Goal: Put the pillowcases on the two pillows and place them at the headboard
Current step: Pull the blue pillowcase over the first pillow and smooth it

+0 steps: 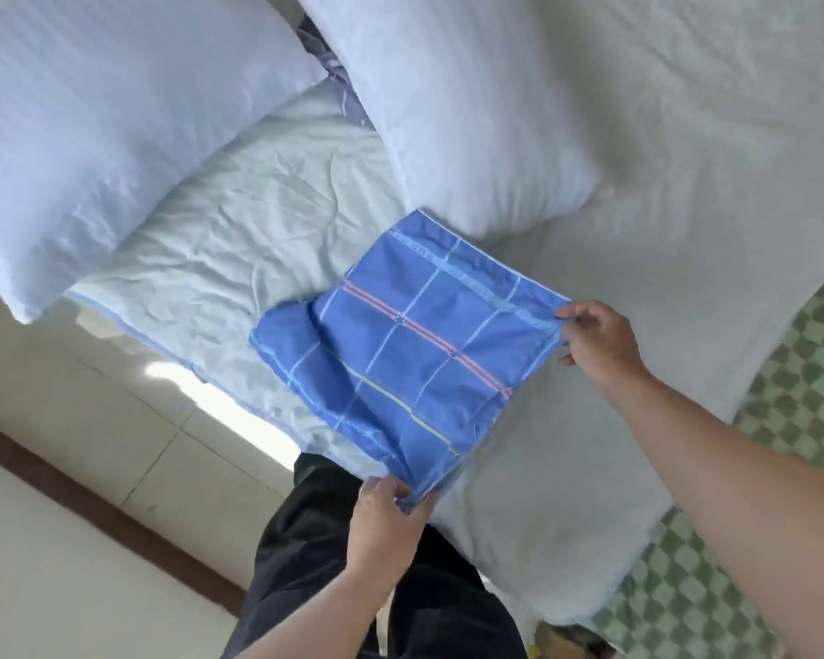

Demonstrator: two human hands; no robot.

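Two hands' fingers (403, 492) pinching blue pillowcase (415, 354) corners, opposite ends

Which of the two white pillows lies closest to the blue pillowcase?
The right pillow: its corner nearly meets the blue pillowcase. The left pillow lies farther off.

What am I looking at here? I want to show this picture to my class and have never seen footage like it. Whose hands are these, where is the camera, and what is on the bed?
There is no machine here. A person wears a camera on the head, so you look down past their arms at their own two hands. The left hand pinches the near corner of a blue checked pillowcase, and the right hand pinches another corner. The pillowcase lies folded on a pale bed. Two bare white pillows wait beyond it: one pillow to the left, the other pillow just behind the pillowcase. Neither is covered yet.
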